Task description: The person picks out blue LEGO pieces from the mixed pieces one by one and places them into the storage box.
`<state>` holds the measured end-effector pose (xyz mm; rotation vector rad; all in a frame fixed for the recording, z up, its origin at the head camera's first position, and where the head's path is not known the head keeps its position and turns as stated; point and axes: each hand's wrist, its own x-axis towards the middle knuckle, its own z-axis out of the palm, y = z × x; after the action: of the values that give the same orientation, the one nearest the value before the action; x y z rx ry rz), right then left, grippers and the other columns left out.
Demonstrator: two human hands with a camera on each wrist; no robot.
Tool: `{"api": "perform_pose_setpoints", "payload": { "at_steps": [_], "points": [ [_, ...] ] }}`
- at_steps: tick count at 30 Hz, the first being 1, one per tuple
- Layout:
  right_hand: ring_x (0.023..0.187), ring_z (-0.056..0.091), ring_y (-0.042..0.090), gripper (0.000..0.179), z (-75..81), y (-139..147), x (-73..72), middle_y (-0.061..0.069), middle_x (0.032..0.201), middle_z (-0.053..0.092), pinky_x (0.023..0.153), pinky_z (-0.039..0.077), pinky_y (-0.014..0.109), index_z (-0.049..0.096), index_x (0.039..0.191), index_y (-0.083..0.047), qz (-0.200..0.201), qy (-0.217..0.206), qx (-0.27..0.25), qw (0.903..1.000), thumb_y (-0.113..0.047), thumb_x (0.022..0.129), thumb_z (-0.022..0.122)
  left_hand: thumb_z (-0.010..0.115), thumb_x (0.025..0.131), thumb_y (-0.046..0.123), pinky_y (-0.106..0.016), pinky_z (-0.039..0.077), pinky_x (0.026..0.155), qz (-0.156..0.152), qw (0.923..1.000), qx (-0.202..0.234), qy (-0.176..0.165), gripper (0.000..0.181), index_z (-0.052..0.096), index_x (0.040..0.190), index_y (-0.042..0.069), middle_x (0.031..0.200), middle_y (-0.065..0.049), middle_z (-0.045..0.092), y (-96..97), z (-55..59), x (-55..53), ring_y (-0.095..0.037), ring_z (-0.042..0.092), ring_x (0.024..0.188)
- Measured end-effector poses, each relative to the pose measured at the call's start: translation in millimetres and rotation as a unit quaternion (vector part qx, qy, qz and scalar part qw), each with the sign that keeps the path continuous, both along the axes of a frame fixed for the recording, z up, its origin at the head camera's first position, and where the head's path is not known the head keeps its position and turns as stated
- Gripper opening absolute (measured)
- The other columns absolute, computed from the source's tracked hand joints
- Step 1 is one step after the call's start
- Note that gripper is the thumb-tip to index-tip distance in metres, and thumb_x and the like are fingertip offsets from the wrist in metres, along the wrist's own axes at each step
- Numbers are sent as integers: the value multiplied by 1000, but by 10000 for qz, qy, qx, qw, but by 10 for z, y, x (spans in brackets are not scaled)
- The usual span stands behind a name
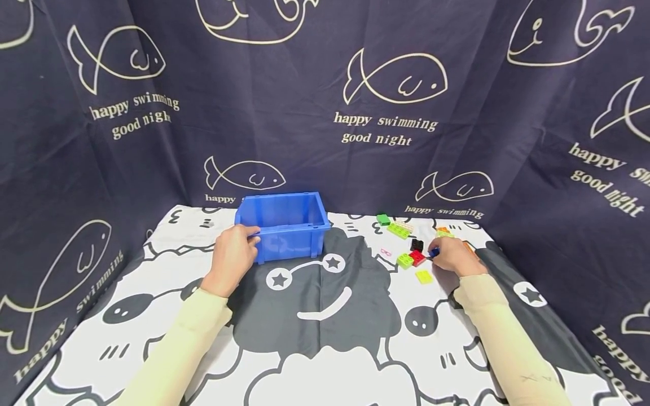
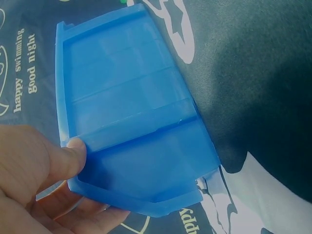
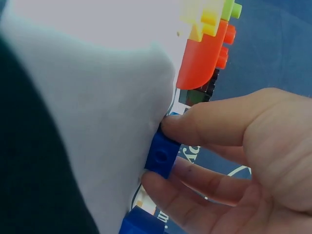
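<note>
A blue plastic bin (image 1: 291, 243) stands upright at the back of the table, left of centre. My left hand (image 1: 231, 256) holds its near left corner, and in the left wrist view the thumb (image 2: 73, 158) lies over the rim with fingers on the other side. Over at the right, my right hand (image 1: 453, 256) pinches a small blue building brick (image 3: 163, 152) between thumb and fingers, low at the cloth. Near that hand lie a black brick (image 1: 417, 245), a red brick (image 1: 417, 258), a lime brick (image 1: 404, 260) and a yellow brick (image 1: 424, 277).
Farther back lie a green brick (image 1: 383, 219) and a long lime brick (image 1: 399, 230). Beyond the right hand are orange and lime bricks (image 1: 444, 232), partly hidden. Another blue brick (image 3: 142, 223) shows in the right wrist view. Dark printed curtains (image 1: 304, 129) enclose the table.
</note>
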<state>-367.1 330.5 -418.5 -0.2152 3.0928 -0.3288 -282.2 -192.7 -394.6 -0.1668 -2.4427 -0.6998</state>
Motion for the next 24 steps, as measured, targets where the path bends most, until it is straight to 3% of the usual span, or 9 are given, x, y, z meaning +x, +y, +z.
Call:
{"api": "perform_pose_setpoints", "payload": {
  "at_steps": [10, 18, 24],
  "points": [
    [90, 58, 35, 34, 51, -10, -14, 25, 113, 69, 75, 50, 46, 73, 111, -3, -140, -6, -51, 9999, -1, 78, 69, 73, 86, 2, -58, 54, 83, 9, 10000, -6, 13, 23, 80, 108, 2, 98, -21, 77, -2, 51, -22, -45, 72, 94],
    [89, 59, 35, 31, -25, 24, -32, 24, 109, 70, 75, 50, 45, 73, 109, -3, -43, -51, 23, 10000, -2, 78, 71, 73, 86, 1, -58, 54, 82, 13, 10000, 27, -91, 23, 80, 108, 2, 97, -21, 77, 14, 16, 7, -45, 73, 94],
    [90, 58, 36, 33, 23, 5, 9, 26, 112, 68, 74, 50, 46, 73, 110, -4, -124, -55, 4, 9999, -2, 77, 70, 74, 86, 1, -58, 54, 83, 22, 10000, 30, -59, 23, 81, 108, 2, 97, -21, 78, 19, 18, 18, -45, 73, 95]
  ]
}}
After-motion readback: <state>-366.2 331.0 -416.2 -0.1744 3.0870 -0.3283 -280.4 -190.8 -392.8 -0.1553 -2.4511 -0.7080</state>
